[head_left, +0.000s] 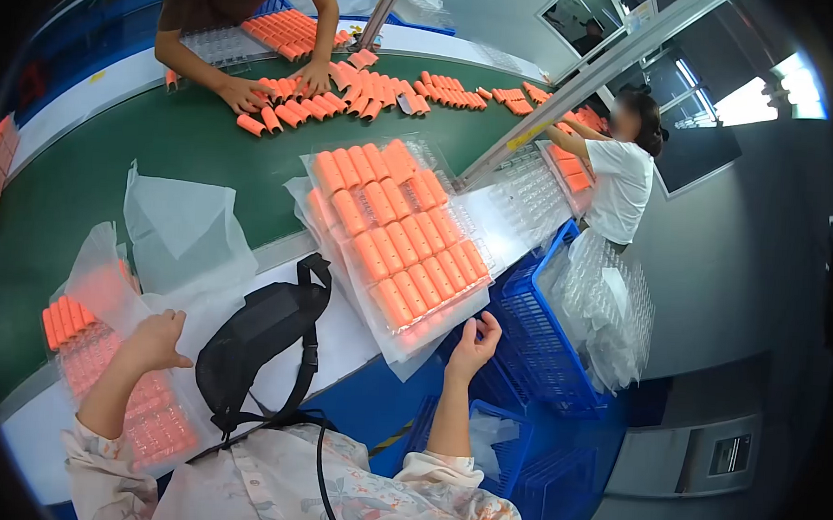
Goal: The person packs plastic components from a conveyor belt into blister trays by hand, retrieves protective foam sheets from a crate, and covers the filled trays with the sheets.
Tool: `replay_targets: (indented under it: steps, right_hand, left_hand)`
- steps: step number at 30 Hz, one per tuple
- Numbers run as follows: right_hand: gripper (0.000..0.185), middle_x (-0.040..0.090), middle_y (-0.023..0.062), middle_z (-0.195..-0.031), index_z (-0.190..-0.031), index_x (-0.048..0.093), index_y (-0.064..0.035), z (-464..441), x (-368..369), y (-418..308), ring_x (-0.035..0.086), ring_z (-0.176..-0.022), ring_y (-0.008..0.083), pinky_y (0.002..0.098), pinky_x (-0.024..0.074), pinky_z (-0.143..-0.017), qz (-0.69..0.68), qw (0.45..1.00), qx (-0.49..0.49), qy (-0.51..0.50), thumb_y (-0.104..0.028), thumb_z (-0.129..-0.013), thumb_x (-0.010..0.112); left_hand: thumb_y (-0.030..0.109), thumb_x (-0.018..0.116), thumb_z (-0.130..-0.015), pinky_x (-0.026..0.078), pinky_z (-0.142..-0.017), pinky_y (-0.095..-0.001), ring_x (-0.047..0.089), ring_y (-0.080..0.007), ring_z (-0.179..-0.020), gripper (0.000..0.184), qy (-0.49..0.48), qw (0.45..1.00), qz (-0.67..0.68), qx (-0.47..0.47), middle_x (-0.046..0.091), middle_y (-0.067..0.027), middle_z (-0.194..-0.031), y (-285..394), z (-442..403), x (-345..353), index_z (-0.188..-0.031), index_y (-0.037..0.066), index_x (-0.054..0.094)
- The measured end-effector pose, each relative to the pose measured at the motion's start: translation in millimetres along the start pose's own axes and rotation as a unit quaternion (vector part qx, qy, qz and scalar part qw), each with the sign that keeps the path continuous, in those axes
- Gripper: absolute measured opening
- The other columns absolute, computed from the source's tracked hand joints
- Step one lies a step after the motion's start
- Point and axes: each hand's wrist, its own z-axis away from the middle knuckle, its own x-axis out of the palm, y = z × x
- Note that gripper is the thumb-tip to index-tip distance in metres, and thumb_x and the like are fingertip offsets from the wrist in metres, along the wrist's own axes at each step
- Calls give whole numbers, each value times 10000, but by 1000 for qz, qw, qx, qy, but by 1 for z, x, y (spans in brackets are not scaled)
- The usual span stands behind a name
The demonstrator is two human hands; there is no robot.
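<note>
My left hand point(155, 342) is over the left tray point(145, 406), its thumb and fingers apart, close to the lower edge of a translucent white sheet point(180, 236). Some orange cylindrical pieces point(68, 321) sit at that tray's far end, and a second translucent sheet point(105, 270) stands up beside them. At the near right corner of a stacked clear tray point(408, 232), my right hand point(474, 344) has its fingers loosely curled and the thumb apart, with nothing visible between them. Rows of orange cylindrical pieces point(417, 246) fill most of this tray; a few slots have none.
A black waist bag point(255, 346) lies between the trays. Across the green belt point(95, 172), a co-worker's hands point(242, 94) handle orange pieces. Another person point(620, 176) works at right. A blue crate point(553, 331) holds clear trays. A metal post point(572, 99) slants over the belt.
</note>
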Motion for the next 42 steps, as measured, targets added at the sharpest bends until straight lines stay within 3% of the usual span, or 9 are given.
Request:
replay_targets:
  steps: [5, 9, 13, 18, 26, 30, 34, 37, 42]
  right_hand:
    - [458, 512, 35, -1162, -1254, 437, -77, -7, -4, 64, 493, -993, 135, 307, 400, -757, -40, 970, 240, -8, -382, -920, 510]
    - [487, 433, 109, -1345, -1337, 365, -53, -7, 9, 54, 418, -1220, 228, 378, 342, -989, -111, 961, 248, -44, -340, -957, 470]
    - [491, 427, 122, -1350, -1361, 336, -20, -11, 16, 61, 405, -1240, 220, 359, 321, -1026, -162, 964, 195, -80, -316, -979, 419]
    - [516, 453, 122, -1330, -1346, 366, 1, -20, 12, 87, 458, -1203, 238, 355, 386, -987, -227, 939, 212, -151, -368, -987, 386]
    - [529, 385, 175, -1368, -1380, 285, 22, -19, -2, 79, 359, -1276, 264, 370, 298, -1053, -61, 975, 163, -140, -299, -979, 409]
    - [387, 475, 169, -1232, -1255, 435, 35, -23, -7, 2, 509, -1021, 239, 329, 422, -836, 116, 990, -81, 21, -78, -897, 527]
    - [271, 518, 136, -1192, -1073, 535, -4, 12, 60, -58, 514, -1015, 213, 300, 417, -759, -33, 942, -206, -262, 34, -808, 572]
    - [419, 481, 185, -1224, -1190, 520, -30, 67, 140, -110, 472, -1122, 326, 405, 408, -923, 1, 839, -248, -484, -61, -790, 642]
    - [657, 346, 201, -1373, -1306, 442, -97, 148, 271, -97, 392, -1167, 426, 474, 361, -979, 116, 749, -369, -537, -198, -720, 721]
  left_hand:
    - [312, 753, -715, 480, -753, -357, 612, -253, -914, 481, -23, 977, 210, -24, 627, -143, -969, 67, -90, -154, -1035, -2, 580]
    - [309, 557, -897, 434, -877, -333, 552, -257, -1076, 390, 351, 900, 258, 31, 585, -150, -1165, 47, -262, -107, -1138, 3, 564]
    - [347, 465, -943, 427, -900, -338, 563, -275, -1066, 420, 286, 845, 451, -18, 603, -159, -1132, 48, -356, -46, -1155, -3, 560]
    - [376, 428, -955, 431, -893, -342, 585, -250, -1034, 450, 145, 917, 370, -20, 626, -164, -1081, 72, -315, -52, -1132, -12, 571]
    - [351, 570, -875, 323, -1026, -389, 410, -287, -1227, 508, 193, 945, 265, -5, 472, -142, -1307, 45, -216, -50, -1269, 49, 463]
    - [287, 712, -745, 293, -1034, -441, 351, -284, -1256, 626, 221, 960, 163, -54, 426, -110, -1344, 1, -115, -43, -1272, 70, 450]
    - [226, 750, -692, 289, -1031, -459, 366, -309, -1233, 675, 252, 945, 109, -179, 425, -117, -1338, -27, -25, 16, -1276, 81, 446]
    - [204, 755, -670, 280, -1044, -459, 356, -322, -1241, 686, 239, 954, 63, -171, 434, -121, -1318, 2, 4, 42, -1276, 91, 454]
    - [159, 723, -669, 284, -1042, -451, 394, -290, -1212, 665, 242, 954, 17, -174, 494, -124, -1221, -16, 20, 92, -1269, 58, 455]
